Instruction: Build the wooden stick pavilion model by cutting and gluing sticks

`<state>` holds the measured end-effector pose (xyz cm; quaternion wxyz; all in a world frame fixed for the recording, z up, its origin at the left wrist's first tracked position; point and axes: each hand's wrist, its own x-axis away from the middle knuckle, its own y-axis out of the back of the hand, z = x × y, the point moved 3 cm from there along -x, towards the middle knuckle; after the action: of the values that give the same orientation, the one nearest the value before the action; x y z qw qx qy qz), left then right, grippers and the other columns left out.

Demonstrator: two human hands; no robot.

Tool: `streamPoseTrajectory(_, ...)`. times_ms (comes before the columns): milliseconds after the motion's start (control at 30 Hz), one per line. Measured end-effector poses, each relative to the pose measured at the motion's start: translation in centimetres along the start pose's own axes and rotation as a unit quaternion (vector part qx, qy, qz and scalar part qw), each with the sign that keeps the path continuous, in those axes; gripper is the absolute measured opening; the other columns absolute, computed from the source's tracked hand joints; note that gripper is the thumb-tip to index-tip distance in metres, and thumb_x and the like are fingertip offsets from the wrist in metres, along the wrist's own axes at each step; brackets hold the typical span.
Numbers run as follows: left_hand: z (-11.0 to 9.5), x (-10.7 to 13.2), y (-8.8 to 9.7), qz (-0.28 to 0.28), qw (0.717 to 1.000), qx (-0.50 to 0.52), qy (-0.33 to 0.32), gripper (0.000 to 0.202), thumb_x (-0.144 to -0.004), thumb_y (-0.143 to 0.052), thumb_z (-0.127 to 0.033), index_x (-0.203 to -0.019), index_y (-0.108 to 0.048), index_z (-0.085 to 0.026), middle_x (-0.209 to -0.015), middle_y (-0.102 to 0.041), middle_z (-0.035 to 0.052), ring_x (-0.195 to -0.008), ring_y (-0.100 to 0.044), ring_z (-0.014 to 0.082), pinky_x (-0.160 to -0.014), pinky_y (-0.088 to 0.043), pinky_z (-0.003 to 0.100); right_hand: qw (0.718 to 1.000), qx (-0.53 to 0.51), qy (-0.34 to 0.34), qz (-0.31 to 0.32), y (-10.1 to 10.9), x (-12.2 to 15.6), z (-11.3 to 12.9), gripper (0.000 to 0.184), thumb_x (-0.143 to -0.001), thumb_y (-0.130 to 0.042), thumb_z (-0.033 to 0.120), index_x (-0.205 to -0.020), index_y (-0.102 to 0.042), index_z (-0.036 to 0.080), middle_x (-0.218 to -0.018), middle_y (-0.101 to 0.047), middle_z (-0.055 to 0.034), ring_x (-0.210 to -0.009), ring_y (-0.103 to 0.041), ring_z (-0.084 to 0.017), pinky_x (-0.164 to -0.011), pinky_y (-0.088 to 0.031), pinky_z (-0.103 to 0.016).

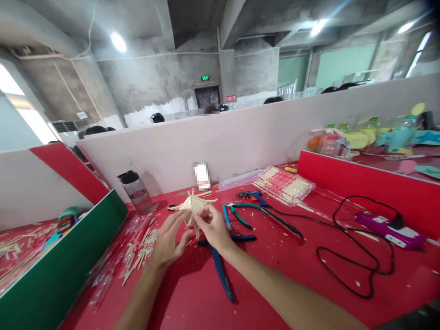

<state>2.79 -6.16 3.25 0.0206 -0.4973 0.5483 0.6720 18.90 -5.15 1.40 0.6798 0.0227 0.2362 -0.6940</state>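
A small model of pale wooden sticks (193, 204), its sticks fanning out from a pointed top, is between my two hands at the middle of the table. My right hand (213, 228) pinches its near right side between thumb and fingers. On the left, my left hand (171, 237) has its fingertips against the model's edge, thumb lower down beside the sticks. The fingers hide part of the near side. Just below my hands lie blue-handled pliers (220, 270). A blue pen (227, 217) rests close to my right hand.
Loose cut sticks (139, 254) and clear plastic wrap (112, 256) lie left. A bottle (136, 192) and a phone (202, 176) stand behind. Rightward are green-handled pliers (240, 216), a glue gun (257, 197), bagged sticks (283, 184), and a corded purple power strip (392, 229).
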Motion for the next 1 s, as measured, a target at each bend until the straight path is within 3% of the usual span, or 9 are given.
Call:
streamPoseTrajectory(333,0.0,0.1,-0.5,-0.044,0.999,-0.003,0.003,0.041,-0.094,-0.053,-0.026,-0.134,-0.057,-0.023,-0.126,-0.063,0.0112,-0.116,-0.061,0.0247,-0.100,-0.051,0.039,0.998,-0.053,-0.020,-0.036,-0.1,-0.2,-1.2,0.024,-0.072,-0.072,0.032,-0.073,-0.051,0.021,-0.062,-0.060,0.0027,-0.057,-0.060,-0.015,-0.056,-0.047,-0.026)
streamPoseTrajectory(1000,-0.2,0.1,-0.5,-0.051,0.999,0.005,0.016,0.039,-0.094,-0.053,-0.026,-0.132,-0.059,-0.022,-0.126,-0.064,0.0112,-0.116,-0.062,0.0242,-0.100,-0.051,0.037,0.996,-0.077,-0.011,-0.046,-0.5,0.1,-0.8,0.025,-0.072,-0.072,0.031,-0.071,-0.049,0.022,-0.059,-0.055,0.0052,-0.053,-0.055,-0.013,-0.054,-0.043,-0.024)
